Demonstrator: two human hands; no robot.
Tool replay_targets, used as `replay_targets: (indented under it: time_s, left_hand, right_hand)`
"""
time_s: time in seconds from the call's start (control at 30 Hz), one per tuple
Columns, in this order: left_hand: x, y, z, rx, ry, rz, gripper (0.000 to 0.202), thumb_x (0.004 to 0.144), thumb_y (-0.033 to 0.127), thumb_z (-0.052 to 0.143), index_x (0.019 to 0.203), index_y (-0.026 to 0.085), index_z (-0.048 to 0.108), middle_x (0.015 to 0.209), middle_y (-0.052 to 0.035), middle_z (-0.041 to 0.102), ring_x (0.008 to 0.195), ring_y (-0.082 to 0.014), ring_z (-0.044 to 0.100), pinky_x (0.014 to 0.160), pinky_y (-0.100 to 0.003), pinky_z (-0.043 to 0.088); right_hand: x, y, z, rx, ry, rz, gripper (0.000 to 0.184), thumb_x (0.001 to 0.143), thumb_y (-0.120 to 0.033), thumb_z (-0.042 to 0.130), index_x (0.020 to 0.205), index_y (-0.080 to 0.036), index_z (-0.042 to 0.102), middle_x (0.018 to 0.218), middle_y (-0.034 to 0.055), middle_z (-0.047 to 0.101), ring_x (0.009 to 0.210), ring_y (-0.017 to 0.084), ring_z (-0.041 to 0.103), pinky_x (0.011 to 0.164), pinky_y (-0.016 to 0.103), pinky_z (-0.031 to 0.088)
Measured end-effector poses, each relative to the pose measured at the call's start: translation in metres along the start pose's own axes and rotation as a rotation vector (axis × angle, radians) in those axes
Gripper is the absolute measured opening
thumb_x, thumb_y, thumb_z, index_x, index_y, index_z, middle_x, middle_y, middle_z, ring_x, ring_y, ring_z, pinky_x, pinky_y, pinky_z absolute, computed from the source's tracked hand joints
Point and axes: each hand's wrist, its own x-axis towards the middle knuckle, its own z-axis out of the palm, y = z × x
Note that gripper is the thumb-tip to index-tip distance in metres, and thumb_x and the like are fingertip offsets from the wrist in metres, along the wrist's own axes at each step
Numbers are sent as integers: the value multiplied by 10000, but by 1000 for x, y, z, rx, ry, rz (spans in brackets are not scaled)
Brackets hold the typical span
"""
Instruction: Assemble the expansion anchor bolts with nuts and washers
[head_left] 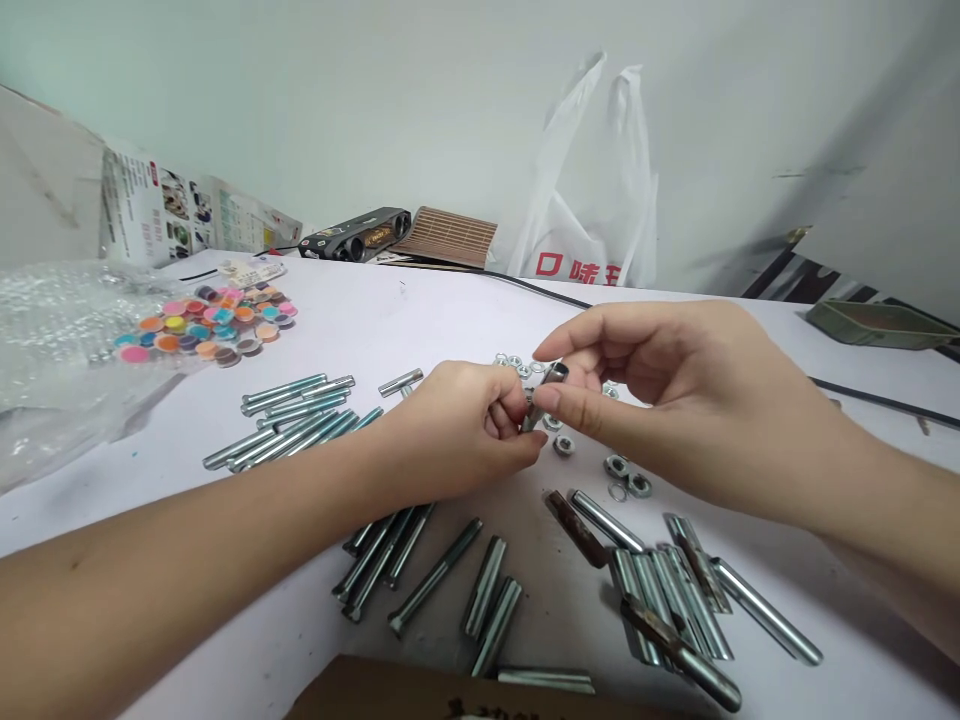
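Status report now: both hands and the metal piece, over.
Left hand and right hand both pinch one short silver metal sleeve above white table. Loose silver nuts beneath. Nothing blocking.

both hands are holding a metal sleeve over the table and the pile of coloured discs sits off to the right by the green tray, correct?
Not quite. In the head view the coloured discs lie to the left, beside the bubble wrap, not by the green tray. The rest holds: the left hand and right hand hold a metal sleeve over the table.

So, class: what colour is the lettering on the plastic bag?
Red, on the white plastic bag; head view.
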Motion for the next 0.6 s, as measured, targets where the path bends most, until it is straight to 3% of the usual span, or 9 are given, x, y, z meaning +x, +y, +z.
replay_targets:
  time_s: [0.17,0.33,0.43,0.6]
  left_hand:
    - [2,-4,0,8,-9,-4,237,737,344,612,644,183,466,557,70,535,515,-56,450,472,-192,360]
    - [3,-8,1,42,-21,-34,172,721,344,627,677,195,553,569,63,605,521,-73,549,485,-196,423]
    - [3,-8,1,39,-19,-42,160,708,341,641,689,199,570,579,64,626,534,-76,579,502,-195,446]
    - [2,-6,0,84,-10,-27,199,689,382,669,738,208,585,588,74,626,507,-67,518,485,-199,415]
  right_hand:
    - [-1,-2,-7,-64,68,-52,203,753,-279,732,944,-214,706,671,-12,649,570,88,556,478,192,435]
    - [8,6,-14,-362,-125,122,151,825,-329,609,809,-201,690,579,-10,616,492,93,509,431,234,365]
    - [13,16,-10,-482,-187,194,171,817,-328,573,763,-200,675,557,-17,607,475,92,494,443,246,353]
    - [17,40,7,-466,-147,204,266,845,-401,520,760,-195,664,543,-13,599,458,89,466,458,253,325]
